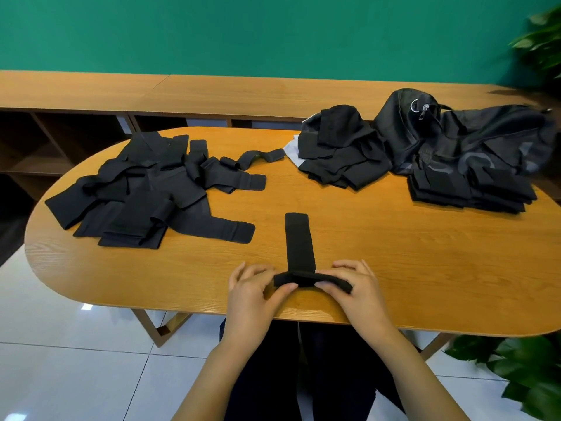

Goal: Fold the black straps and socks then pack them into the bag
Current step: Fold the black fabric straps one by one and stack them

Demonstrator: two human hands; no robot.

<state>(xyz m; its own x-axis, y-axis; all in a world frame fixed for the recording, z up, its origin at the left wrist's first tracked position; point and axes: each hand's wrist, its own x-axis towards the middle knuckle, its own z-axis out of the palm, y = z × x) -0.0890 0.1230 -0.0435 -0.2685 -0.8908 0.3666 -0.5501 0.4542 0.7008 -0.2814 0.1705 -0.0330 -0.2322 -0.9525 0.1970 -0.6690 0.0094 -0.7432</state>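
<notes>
Gripping near end of black strap (299, 241) with left hand (252, 288) and right hand (356, 284) at front edge of wooden table (425, 256), fingers curled round a crosswise fold, possibly a roll. Remainder lying flat toward table centre. Black bag (461, 138) far right, loose strap pile (142, 189) left.

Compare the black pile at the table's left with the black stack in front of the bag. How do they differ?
The pile is loose, with straps poking out several ways; the stack is folded in flat layers. The pile sprawls wide; the stack is compact. The pile lies far from the bag; the stack sits against it. Both are black fabric on the table.
</notes>
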